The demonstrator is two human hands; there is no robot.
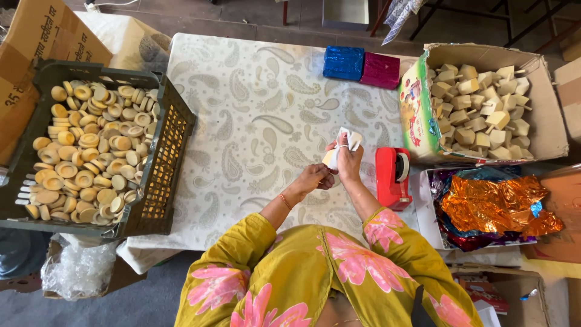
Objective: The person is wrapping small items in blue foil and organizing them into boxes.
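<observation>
Red tape dispenser [392,176] beside right hand [349,161]

A single camera, worn on the person's head, looked almost straight down onto the table [254,97] from above the person's own chest. The wearer's yellow flowered sleeves filled the bottom edge, so the lens sat close over the body and well above the cloth. It faced away from the wearer, toward the table's far edge at the top of the frame. The view was wide. It took in the dark crate of round pieces [91,148] to the left of the table and the cardboard box of wrapped blocks [484,103] to its right. Floor and furniture legs showed beyond the table. No second view shared the scene.
</observation>
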